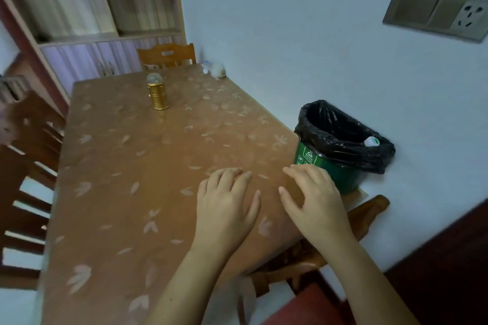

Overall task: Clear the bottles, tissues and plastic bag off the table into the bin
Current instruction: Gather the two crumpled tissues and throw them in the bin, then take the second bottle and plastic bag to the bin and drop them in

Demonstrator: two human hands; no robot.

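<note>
Table (118, 153) (leaf-patterned) beside white wall (290, 34), bin (346, 174) alongside

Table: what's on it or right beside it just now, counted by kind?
Hands over it: 2, left hand and right hand
Gold lantern: 1
White clump at the far corner, too blurred to split: 1
Green bin beside it: 1
Total: 5

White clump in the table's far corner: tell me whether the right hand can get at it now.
Probably not without leaning: the right hand is at the near edge, while the white clump lies across the table by the wall. Nothing stands between them.
</note>
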